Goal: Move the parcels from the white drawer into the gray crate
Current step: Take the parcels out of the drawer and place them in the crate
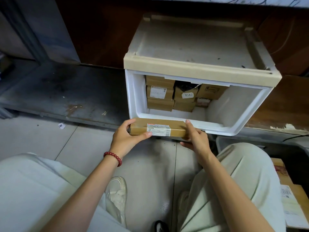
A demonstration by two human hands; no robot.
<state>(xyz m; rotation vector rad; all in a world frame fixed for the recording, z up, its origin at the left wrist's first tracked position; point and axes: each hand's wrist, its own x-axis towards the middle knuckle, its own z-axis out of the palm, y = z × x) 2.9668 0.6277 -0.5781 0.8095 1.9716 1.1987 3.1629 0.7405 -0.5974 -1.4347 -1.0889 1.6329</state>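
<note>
A flat brown cardboard parcel (143,127) with a white label hangs just in front of the lower rim of the white drawer (234,126). My left hand (125,136) grips its left end. My right hand (195,138) grips its right end, thumb on top. Inside the drawer several brown parcels (160,92) are stacked at the back left, one marked 0342 (185,95). The gray crate (242,141) shows at the lower right, mostly hidden by my right knee, with parcels (291,195) lying in it.
The drawer unit stands on a dark low platform (66,92) against a brown wall. Its beige top (192,47) is bare. Pale floor tiles (50,139) lie below, with my knees and shoes in the foreground.
</note>
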